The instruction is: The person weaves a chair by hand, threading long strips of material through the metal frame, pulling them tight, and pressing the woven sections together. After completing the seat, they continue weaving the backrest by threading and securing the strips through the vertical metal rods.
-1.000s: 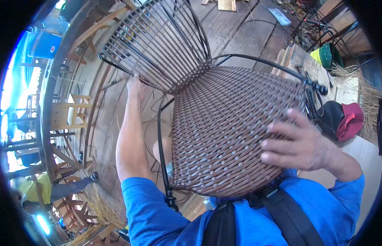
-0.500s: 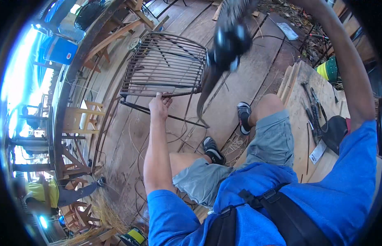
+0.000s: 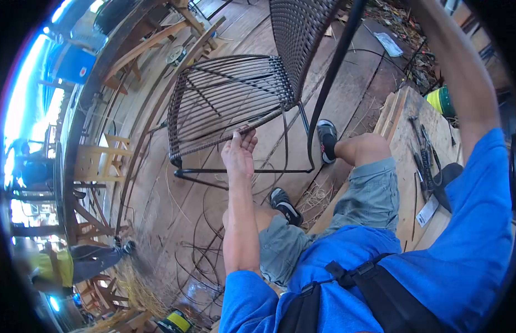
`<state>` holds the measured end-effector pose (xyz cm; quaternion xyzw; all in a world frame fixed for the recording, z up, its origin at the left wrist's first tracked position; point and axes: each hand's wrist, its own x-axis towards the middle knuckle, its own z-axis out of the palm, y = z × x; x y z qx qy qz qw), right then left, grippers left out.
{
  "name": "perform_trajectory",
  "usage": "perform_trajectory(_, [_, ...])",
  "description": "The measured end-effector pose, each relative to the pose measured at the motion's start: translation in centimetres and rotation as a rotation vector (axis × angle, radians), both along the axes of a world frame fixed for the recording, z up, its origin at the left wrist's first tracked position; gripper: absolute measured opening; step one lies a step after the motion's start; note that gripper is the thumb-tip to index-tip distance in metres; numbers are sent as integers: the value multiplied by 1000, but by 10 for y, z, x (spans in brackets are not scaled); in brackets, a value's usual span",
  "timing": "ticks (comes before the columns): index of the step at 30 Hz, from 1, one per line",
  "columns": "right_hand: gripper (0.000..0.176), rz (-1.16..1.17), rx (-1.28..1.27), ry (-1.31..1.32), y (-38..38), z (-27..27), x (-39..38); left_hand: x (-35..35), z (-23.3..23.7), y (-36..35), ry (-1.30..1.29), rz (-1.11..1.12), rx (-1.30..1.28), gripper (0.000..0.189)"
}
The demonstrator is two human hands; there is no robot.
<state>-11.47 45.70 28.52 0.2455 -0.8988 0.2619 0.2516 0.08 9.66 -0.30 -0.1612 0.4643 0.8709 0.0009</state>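
Note:
A dark metal-framed chair stands before me. Brown cords run in spaced parallel rows across its seat, with a tighter weave at the backrest end. The backrest is densely woven and runs off the top edge of the view. My left hand is palm up at the near seat rail, its fingers curled round the cord-wrapped edge. From the rail near the backrest a loose strand hangs down. My right forearm reaches up past the upper right edge, so the right hand is outside the view.
Hand tools lie on a plywood board at my right. Loose cord coils and straw litter the plank floor. A small wooden chair stands left; another person in a yellow top is at lower left.
The chair has swung round, its backrest now sharp where a dark blur was before. My left hand has shifted right and slightly down along with the seat rail. The right hand remains outside the view.

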Motion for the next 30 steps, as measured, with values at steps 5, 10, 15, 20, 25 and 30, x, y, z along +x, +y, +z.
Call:
perform_trajectory(5, [37, -19, -383, -99, -11, -104, 33, -10, 20, 33, 85, -20, -3, 24])
perform_trajectory(10, [44, 1, -657, -150, -69, -199, 30, -46, 27, 51, 126, 29, -102, 24])
perform_trajectory(15, [40, 90, -834, -222, -98, -212, -15, -71, 50, 48, 45, -106, -721, 25])
perform_trajectory(20, [32, 79, -766, -80, -98, -206, -62, -107, 98, 90, 914, -30, -2081, 21])
perform_trajectory(25, [34, 23, -754, -156, -102, -205, -91, -179, 94, 99, 742, -335, -2311, 25])
perform_trajectory(30, [31, 32, -800, -155, -107, -205, -98, -205, 88, 93, 743, -432, -2183, 20])
